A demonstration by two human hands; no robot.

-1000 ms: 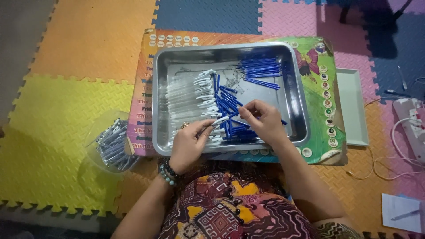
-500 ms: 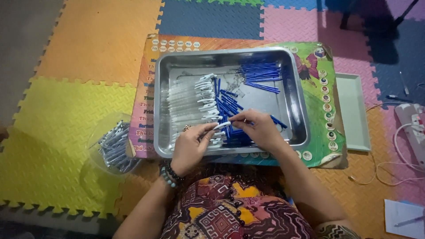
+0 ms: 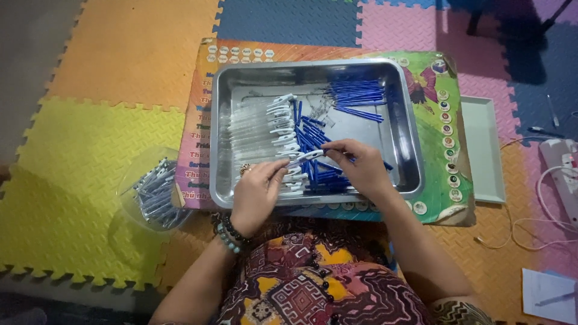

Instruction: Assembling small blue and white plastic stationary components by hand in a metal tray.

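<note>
Two hands over near edge of steel tray (image 3: 406,129), pinching one pen (image 3: 304,158) between them. Left hand (image 3: 257,191) closed on clear barrel end, right hand (image 3: 356,165) closed on blue end. Pen's long axis roughly left to right, tilted slightly up toward right hand, parallel to tray's near rim. Row of clear barrels (image 3: 256,135) in tray's left half, nearer left hand; loose blue refills (image 3: 355,96) toward tray's far right corner. Left of tray, clear tub of finished pens (image 3: 153,192).

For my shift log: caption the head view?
Left hand and right hand hold a blue-and-clear pen over a steel tray.
</note>
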